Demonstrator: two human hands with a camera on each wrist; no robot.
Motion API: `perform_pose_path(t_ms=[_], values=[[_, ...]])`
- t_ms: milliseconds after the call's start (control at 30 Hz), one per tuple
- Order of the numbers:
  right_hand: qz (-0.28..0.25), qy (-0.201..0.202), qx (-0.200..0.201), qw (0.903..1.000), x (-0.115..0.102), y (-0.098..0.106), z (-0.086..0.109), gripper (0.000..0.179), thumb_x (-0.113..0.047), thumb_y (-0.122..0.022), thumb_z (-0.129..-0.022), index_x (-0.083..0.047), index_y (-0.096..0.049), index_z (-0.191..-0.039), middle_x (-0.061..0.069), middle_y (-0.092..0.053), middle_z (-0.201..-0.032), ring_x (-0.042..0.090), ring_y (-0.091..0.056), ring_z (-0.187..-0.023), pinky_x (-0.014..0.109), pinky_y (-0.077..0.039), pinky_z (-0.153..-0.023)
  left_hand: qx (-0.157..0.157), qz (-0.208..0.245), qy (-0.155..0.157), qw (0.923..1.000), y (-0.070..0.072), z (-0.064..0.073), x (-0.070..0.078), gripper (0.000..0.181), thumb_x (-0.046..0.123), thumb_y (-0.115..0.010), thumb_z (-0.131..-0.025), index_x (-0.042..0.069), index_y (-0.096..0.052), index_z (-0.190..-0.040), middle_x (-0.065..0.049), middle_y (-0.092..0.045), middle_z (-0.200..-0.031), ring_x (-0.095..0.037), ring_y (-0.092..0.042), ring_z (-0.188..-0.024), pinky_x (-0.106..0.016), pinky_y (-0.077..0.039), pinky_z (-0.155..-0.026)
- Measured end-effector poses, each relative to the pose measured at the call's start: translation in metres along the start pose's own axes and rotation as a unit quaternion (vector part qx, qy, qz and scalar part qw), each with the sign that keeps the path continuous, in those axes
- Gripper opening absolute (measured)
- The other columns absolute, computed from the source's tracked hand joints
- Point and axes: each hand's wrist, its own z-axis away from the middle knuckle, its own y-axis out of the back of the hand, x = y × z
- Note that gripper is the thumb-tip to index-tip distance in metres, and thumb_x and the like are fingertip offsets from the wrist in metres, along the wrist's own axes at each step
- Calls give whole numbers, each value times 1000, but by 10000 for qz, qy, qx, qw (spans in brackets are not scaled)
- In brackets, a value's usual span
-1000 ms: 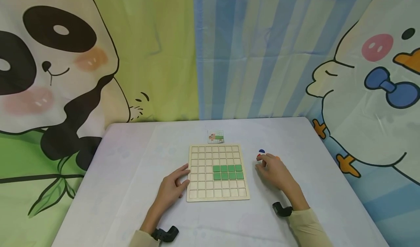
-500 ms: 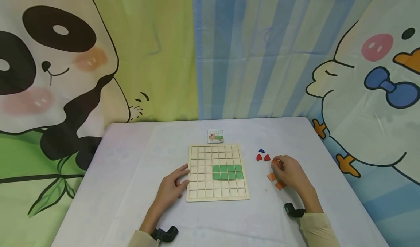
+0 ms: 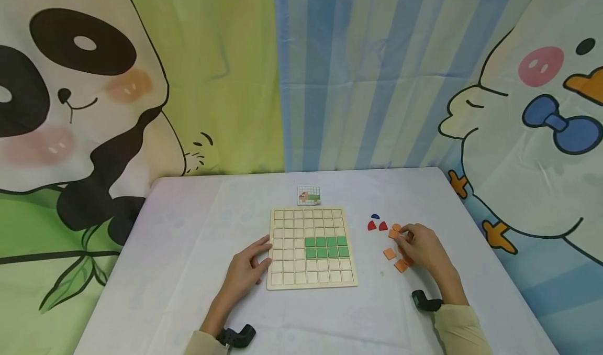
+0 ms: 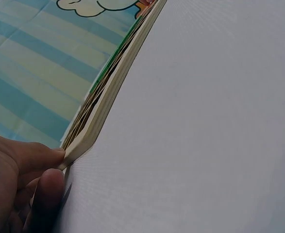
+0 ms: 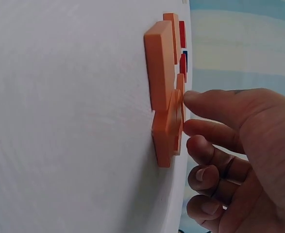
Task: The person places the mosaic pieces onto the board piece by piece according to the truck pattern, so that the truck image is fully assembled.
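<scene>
My left hand [image 3: 246, 267] touches the left edge of a pale wooden grid board [image 3: 313, 278]; in the left wrist view its fingertips are right at the board's corner [image 4: 81, 145]. Two rows of green square tiles [image 3: 322, 252] sit in the board's cells on the right side. To the board's right, my right hand [image 3: 424, 247] is over a group of orange tiles [image 3: 389, 254]. In the right wrist view, thumb and index finger stand slightly apart with their tips at the orange pieces [image 5: 160, 68]; the other fingers curl loosely. Part of the group is hidden under the hand.
Two red pieces [image 3: 372, 225] and a blue half-round piece [image 3: 375, 216] lie beyond the orange tiles. A small picture card [image 3: 309, 196] lies behind the board. The white-covered table [image 3: 212, 208] ends at a cartoon-printed curtain [image 3: 226, 82].
My right hand has moved right and back from the red pieces to the orange tiles, uncovering both red pieces and several orange tiles. The left hand and board have stayed put.
</scene>
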Motion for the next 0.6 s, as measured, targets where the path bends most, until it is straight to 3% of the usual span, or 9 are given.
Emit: perform_pose_path(t_ms=[167,300,600], values=[[-41,-29,-56,10000,1,0,0,35,-24,-77,-97,4,-72,-117,9,-61,-82,19,-52,-69,27,-46,-56,49,-14,-72,10000,-1,0,-1,44,11,-79,-95,17,-72,-137,10,-60,-156,-9,-52,-49,-24,-44,-44],[-29,-31,-127,9999,1,-1,-2,36,-25,-78,-97,3,-72,-118,7,-61,-83,20,-53,-74,28,-48,-62,101,-37,-186,9998,-1,0,-2,44,9,-79,-94,14,-72,-137,4,-61,-156,-8,-51,-48,-25,-44,-43],[-68,-131,-281,9995,0,1,-4,39,-24,-78,-96,4,-71,-122,8,-61,-84,22,-54,-78,28,-49,-65,99,-27,-168,9998,-1,0,-2,44,10,-78,-95,16,-72,-138,7,-60,-157,-8,-51,-48,-25,-44,-43]])
